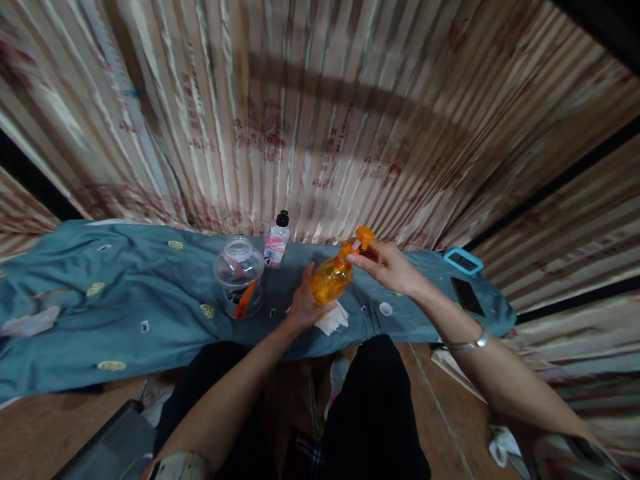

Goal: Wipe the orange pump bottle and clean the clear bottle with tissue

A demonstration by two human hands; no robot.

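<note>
A see-through orange spray bottle (330, 281) is tilted to the right above the cloth-covered surface. My left hand (303, 301) is wrapped around its body from the left. With thumb and fingers, my right hand (389, 268) grips the orange spray head at its neck; some of those fingers are hidden behind it. Below the bottle lies a crumpled white tissue (335, 321). To the left stand a clear, open-mouthed plastic jar (240, 272) with an orange and black label and a small clear bottle (276, 247) with a black cap and pink label.
The teal cloth (165, 293) covers a long, low surface. A round white lid-like disc (385, 309), a dark phone (467, 296) and a blue-framed device (463, 261) lie to the right. Another tissue (31, 323) lies far left. A pleated curtain (310, 120) hangs behind.
</note>
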